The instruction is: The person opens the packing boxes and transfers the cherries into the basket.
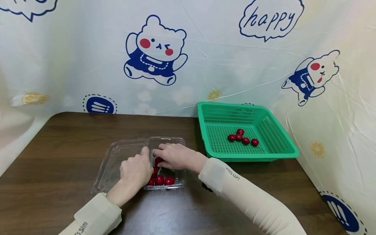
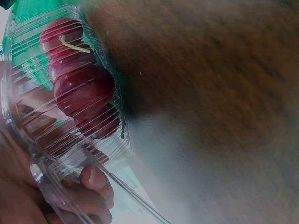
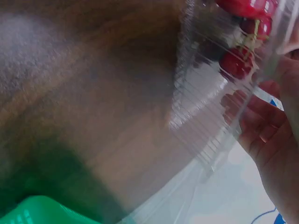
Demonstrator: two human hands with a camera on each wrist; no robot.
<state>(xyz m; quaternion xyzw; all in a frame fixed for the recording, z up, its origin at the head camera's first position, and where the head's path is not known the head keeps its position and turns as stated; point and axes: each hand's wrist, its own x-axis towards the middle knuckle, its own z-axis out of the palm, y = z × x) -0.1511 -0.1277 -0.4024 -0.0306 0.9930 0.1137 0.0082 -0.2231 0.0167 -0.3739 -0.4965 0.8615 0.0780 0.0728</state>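
A clear plastic clamshell box [image 1: 180, 186] lies unfolded on the table, its lid [image 1: 108, 169] spread to the left. Several red cherries [image 1: 159, 180] sit in the box, some with green stems; they show through the ribbed wall in both wrist views. My left hand [image 1: 136, 169] grips the box's left edge near the hinge, fingertips [image 2: 96, 179] curled past the plastic rim. Over the box's far half is my right hand [image 1: 176, 156], its loosely bent fingers [image 3: 252, 114] inside the box, beside a cherry [image 3: 236, 63], with nothing visible between them.
A green perforated basket [image 1: 205, 143] stands at the back right, with several cherries [image 1: 239, 137] on its floor. The dark wooden table [image 1: 58, 156] meets a printed cloth [image 1: 211, 65] behind and at the sides.
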